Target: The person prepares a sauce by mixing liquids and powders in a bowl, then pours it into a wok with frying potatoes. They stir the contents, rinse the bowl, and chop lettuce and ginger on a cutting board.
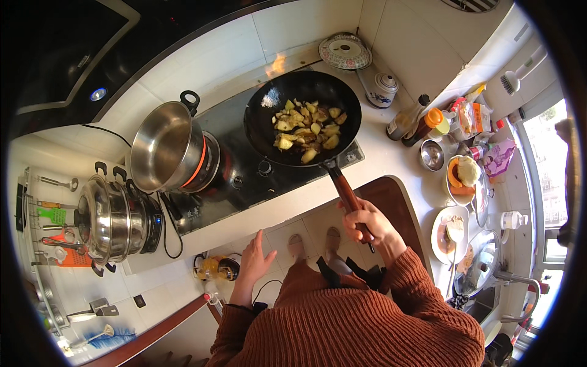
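My right hand (370, 221) grips the brown wooden handle (345, 189) of a black wok (261, 120). Chunks of yellowish food, perhaps potato or eggplant (312, 126), lie in the wok's bowl. Flame (276, 66) flares up behind its far rim. The wok sits over the right side of a black glass cooktop (220, 110), tilted or level I cannot tell. My left hand (255, 258) hangs in front of the counter edge with its fingers apart, holding nothing. A stainless steel pot (160, 142) stands at the cooktop's left, beside a glowing red ring.
Left of the pot is a stacked steel steamer (107, 220) on an electric base with a cord. Sauce bottles (407, 117), a lidded porcelain jar (382, 89) and a white dish with a spatula (450, 235) stand along the right counter. A glass lid (478, 262) lies by the sink faucet (527, 293).
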{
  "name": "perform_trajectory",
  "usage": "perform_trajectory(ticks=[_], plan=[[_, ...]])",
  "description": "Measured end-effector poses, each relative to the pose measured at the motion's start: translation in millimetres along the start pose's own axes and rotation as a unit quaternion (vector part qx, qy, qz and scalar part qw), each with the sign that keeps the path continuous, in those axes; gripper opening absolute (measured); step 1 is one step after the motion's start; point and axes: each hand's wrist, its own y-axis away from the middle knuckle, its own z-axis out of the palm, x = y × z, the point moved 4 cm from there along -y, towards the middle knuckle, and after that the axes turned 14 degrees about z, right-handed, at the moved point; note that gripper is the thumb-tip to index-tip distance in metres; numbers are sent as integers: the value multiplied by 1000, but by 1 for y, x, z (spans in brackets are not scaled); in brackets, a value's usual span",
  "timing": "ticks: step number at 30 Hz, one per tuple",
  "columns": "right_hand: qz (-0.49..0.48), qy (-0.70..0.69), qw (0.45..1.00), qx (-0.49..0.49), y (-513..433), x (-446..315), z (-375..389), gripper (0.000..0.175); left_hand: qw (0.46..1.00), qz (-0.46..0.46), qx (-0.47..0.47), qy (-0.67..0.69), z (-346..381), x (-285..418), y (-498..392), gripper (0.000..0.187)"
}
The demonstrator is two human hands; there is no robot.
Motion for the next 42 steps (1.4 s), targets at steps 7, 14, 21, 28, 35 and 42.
perform_trajectory(ticks=[7, 14, 21, 28, 35, 42], plan=[[-26, 30, 999, -6, 7, -6, 9, 41, 999, 12, -33, -11, 7, -2, -2, 81], [22, 59, 996, 56, 15, -16, 24, 39, 999, 27, -17, -2, 1, 4, -10, 81], [-64, 48, 997, -6, -37, -18, -2, 41, 996, 25, -72, -44, 1, 4, -13, 80], [-80, 8, 996, -46, -67, -8, -12, 40, 996, 23, -79, -27, 5, -18, -3, 81], [-60, -41, 997, -39, -99, -2, 4, 45, 996, 47, -70, -4, 2, -26, -6, 81], [-66, -17, 997, 26, -68, 4, 6, 74, 994, 45, -61, 84, 3, -30, -23, 76]])
